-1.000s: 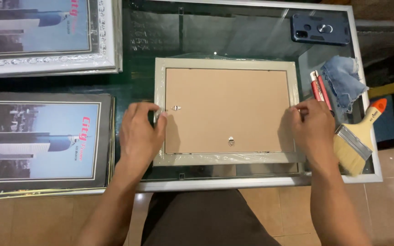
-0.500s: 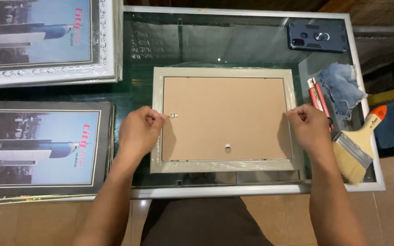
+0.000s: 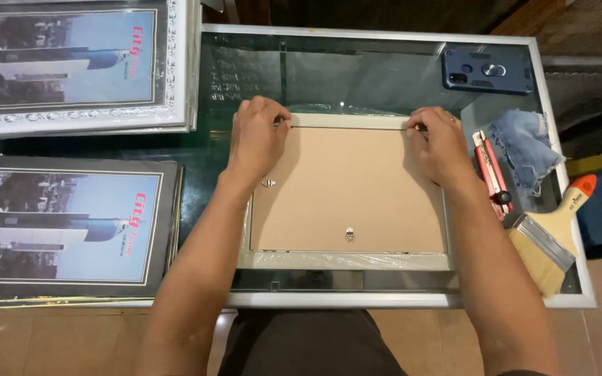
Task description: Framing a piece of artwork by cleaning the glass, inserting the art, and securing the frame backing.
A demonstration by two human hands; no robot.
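With the brown backing board (image 3: 348, 188) already seated in the pale face-down picture frame (image 3: 346, 261), my left hand (image 3: 258, 139) and right hand (image 3: 440, 143) press curled fingertips on its far edge, gripping nothing.

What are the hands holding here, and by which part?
Both hands, left hand and right hand, press on the face-down picture frame at its far edge, near the two far corners; it lies flat, not lifted.

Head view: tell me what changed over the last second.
Both hands moved from the frame's side edges to its far edge: left hand at the far left corner, right hand at the far right, fingers pressing along the rim. The frame lies face down as before. Brush, cutter, cloth, phone and both pictures stayed put.
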